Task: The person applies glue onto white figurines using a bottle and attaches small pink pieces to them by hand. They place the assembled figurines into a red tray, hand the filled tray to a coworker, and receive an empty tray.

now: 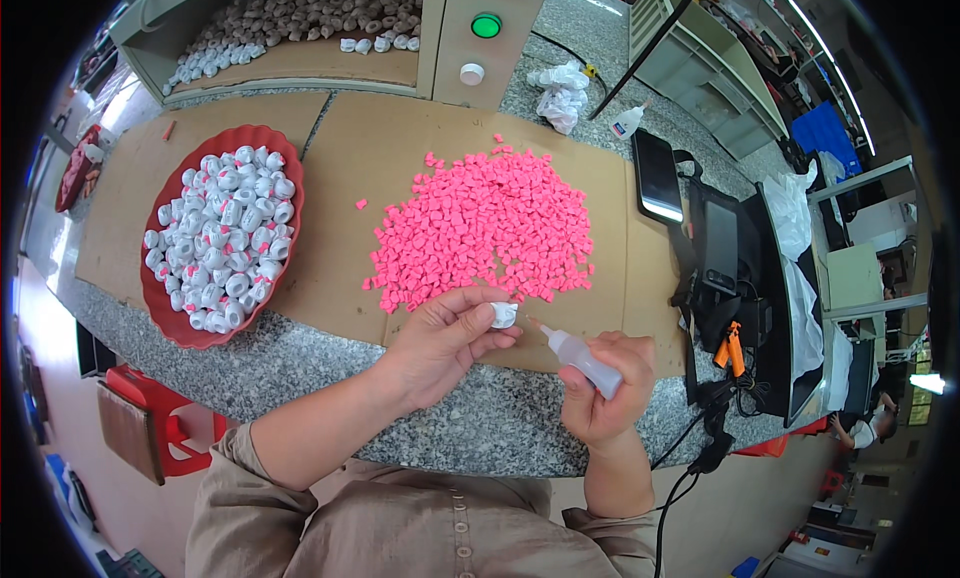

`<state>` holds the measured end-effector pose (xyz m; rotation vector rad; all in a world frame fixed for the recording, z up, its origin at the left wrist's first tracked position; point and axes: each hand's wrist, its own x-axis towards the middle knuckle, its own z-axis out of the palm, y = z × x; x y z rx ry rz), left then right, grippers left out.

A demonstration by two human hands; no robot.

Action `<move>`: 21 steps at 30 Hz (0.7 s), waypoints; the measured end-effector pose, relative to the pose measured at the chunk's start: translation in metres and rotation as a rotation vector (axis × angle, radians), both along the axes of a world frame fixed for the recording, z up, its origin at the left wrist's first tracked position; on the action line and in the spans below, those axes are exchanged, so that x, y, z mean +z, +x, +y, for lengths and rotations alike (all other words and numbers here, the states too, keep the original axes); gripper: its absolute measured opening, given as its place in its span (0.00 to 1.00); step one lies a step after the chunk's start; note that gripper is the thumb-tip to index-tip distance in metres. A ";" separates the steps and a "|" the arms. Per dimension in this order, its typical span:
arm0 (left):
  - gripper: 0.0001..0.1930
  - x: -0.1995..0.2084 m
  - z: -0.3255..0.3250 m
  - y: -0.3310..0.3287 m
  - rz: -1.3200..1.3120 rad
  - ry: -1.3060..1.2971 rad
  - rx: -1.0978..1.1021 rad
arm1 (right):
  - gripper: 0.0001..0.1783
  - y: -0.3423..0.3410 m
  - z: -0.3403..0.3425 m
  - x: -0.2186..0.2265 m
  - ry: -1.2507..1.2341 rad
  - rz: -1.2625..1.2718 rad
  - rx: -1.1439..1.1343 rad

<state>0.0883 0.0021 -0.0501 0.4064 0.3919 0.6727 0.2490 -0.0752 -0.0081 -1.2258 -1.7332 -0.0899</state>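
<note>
Between the thumb and fingers of my left hand (445,343) is a small white figure piece (504,315). My right hand (610,383) is wrapped round a translucent squeeze bottle (582,362), its thin nozzle tilted up and left toward the white piece, a short gap from it. Just beyond my hands spreads a heap of small pink pieces (480,223) on cardboard. To the left stands a red scalloped basket (290,163) full of white pieces (225,218), several with pink bits on them.
A metal cabinet (475,38) with a green button stands at the back, holding many pieces. On the right lie a black phone (656,178), a black bag (715,243) and an orange clip tool (733,350). A small white bottle (628,123) and crumpled plastic (561,95) lie behind.
</note>
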 end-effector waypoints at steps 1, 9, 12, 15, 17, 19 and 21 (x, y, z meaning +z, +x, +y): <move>0.10 0.000 0.000 0.000 0.000 0.000 0.000 | 0.22 0.001 0.000 0.000 -0.007 -0.005 -0.011; 0.13 0.001 0.000 0.000 0.037 0.020 -0.015 | 0.17 0.005 0.001 0.000 -0.117 0.254 -0.037; 0.12 0.001 0.000 -0.001 0.031 0.041 -0.025 | 0.15 0.004 0.003 -0.002 -0.119 0.366 -0.017; 0.13 0.002 0.000 -0.001 0.034 0.051 -0.036 | 0.15 0.003 0.003 -0.002 -0.125 0.373 -0.011; 0.13 0.001 -0.001 -0.001 0.035 0.052 -0.036 | 0.15 0.002 0.003 -0.002 -0.137 0.369 -0.012; 0.13 0.001 -0.001 0.000 0.035 0.054 -0.037 | 0.15 0.003 0.003 -0.002 -0.132 0.400 0.003; 0.13 0.001 -0.001 0.000 0.030 0.053 -0.024 | 0.15 0.003 0.004 -0.001 -0.130 0.374 0.005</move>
